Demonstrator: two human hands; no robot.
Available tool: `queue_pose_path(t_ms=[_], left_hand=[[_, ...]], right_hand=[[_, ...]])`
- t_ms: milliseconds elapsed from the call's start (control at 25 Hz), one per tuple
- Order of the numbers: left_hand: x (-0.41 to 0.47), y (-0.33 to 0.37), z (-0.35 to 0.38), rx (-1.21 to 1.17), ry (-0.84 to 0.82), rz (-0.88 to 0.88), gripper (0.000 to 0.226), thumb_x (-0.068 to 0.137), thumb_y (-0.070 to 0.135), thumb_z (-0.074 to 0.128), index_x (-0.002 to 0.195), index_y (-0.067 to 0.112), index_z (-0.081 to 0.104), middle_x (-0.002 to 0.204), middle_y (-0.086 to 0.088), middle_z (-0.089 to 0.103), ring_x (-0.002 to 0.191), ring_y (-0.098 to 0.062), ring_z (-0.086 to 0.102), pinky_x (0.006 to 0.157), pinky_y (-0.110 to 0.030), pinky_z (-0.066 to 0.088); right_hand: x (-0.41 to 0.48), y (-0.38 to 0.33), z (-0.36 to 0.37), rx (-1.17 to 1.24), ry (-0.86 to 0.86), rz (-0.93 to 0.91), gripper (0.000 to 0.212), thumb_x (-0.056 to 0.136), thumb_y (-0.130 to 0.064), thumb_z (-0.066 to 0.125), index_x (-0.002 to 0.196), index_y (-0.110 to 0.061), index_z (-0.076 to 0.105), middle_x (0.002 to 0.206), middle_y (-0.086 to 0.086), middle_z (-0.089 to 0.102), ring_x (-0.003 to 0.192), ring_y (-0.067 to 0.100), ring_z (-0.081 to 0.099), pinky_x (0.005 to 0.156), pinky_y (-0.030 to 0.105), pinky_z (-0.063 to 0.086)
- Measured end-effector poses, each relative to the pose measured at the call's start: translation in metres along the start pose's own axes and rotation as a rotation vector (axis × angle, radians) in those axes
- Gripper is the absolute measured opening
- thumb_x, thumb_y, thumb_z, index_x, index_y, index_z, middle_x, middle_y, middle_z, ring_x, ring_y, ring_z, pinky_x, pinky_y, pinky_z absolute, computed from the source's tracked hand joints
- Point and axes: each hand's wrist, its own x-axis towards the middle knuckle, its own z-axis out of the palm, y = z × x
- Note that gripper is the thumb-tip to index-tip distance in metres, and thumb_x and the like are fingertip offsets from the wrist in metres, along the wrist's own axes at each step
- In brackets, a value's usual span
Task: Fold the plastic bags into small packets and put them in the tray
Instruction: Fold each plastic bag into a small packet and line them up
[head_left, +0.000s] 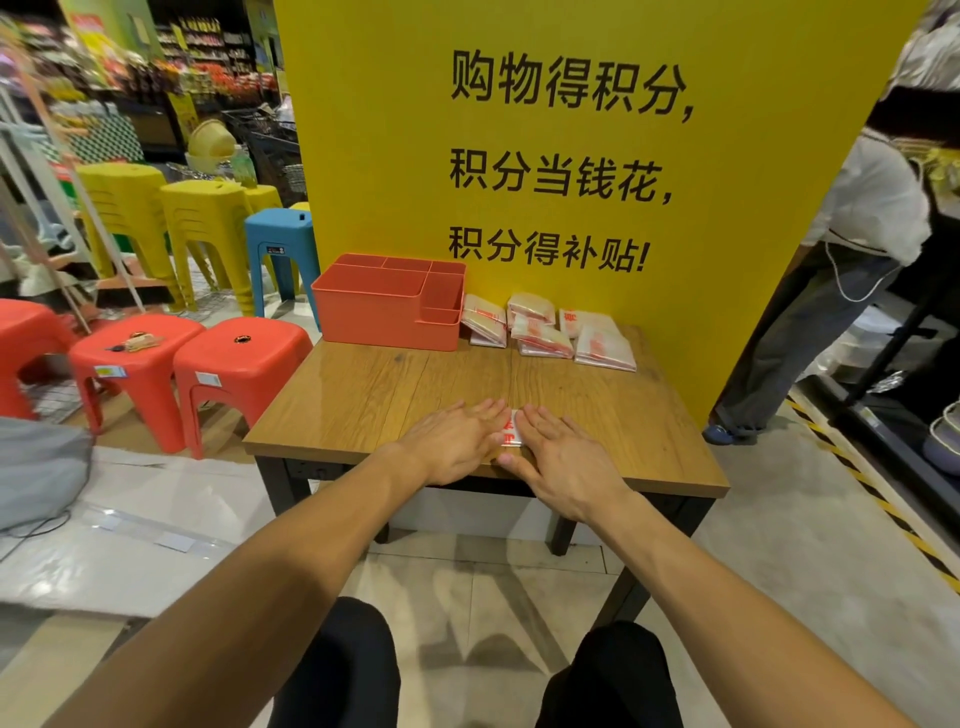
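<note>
A folded white plastic bag with red print lies near the front edge of the wooden table. My left hand and my right hand press flat on it side by side with straight fingers, so only a strip shows between them. Several more folded bag packets lie at the back of the table against the yellow board. An orange tray with several compartments stands at the back left of the table; what I see of its inside holds nothing.
A yellow sign board rises behind the table. Red stools, yellow stools and a blue stool stand to the left. A person stands close to the table's right side. My knees are below the table's front edge.
</note>
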Motion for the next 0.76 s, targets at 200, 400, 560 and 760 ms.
queue_pose_path(t_ms=[200, 400, 560, 760], left_hand=[[-0.006, 0.005, -0.014, -0.050, -0.051, -0.015, 0.058, 0.110, 0.045, 0.040, 0.163, 0.026, 0.029, 0.171, 0.007, 0.018, 0.158, -0.016, 0.019, 0.128, -0.044, 0.021], [-0.026, 0.010, -0.024, 0.200, -0.106, 0.095, 0.062, 0.106, 0.041, 0.052, 0.162, 0.025, 0.029, 0.170, 0.003, 0.022, 0.146, -0.026, 0.044, 0.116, -0.045, 0.042], [-0.025, 0.004, -0.036, 0.224, 0.003, 0.173, 0.046, 0.109, 0.038, 0.031, 0.152, 0.024, 0.043, 0.160, -0.002, 0.045, 0.131, -0.027, 0.059, 0.106, -0.047, 0.052], [0.000, -0.019, -0.050, 0.226, 0.070, 0.079, 0.061, 0.108, 0.057, 0.029, 0.159, 0.025, 0.032, 0.167, -0.001, 0.033, 0.152, -0.021, 0.034, 0.122, -0.046, 0.035]], right_hand=[[-0.005, -0.007, -0.009, -0.100, 0.014, -0.047, 0.087, 0.096, -0.072, 0.019, 0.161, -0.015, 0.030, 0.167, 0.006, 0.032, 0.155, 0.021, 0.027, 0.126, 0.043, 0.020], [-0.015, -0.006, -0.017, -0.203, 0.107, -0.175, 0.049, 0.106, -0.045, 0.048, 0.146, -0.016, 0.051, 0.147, 0.005, 0.059, 0.136, 0.023, 0.055, 0.113, 0.042, 0.042], [-0.011, -0.007, -0.035, -0.173, 0.168, -0.214, 0.022, 0.109, -0.033, 0.042, 0.126, -0.024, 0.054, 0.086, 0.000, 0.071, 0.077, 0.026, 0.067, 0.088, 0.042, 0.054], [0.002, 0.009, -0.054, -0.141, 0.192, -0.121, 0.029, 0.106, -0.031, 0.052, 0.135, -0.028, 0.050, 0.111, 0.002, 0.071, 0.097, 0.025, 0.068, 0.074, 0.030, 0.047]])
